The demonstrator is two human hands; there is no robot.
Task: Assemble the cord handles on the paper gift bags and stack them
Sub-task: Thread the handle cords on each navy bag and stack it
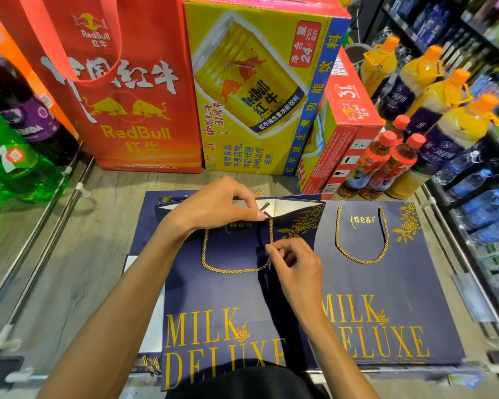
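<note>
Left hand (pixel 213 208) pinches the rim of the thin blue paper gift bag (pixel 228 292); right hand (pixel 296 264), at 5 o'clock, pinches the floppy gold twisted cord (pixel 231 271), best held near its tip

Two navy gift bags (pixel 213 292) on top, two gold cord handles (pixel 234 271). Behind them, three red-capped bottles (pixel 398 165) and four orange-capped bottles (pixel 455 122). Two cartons (pixel 242 96), one red bag (pixel 133 110).

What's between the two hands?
In the head view, a short stretch of gold cord runs from the left hand down to the right hand, over the blue bag.
</note>
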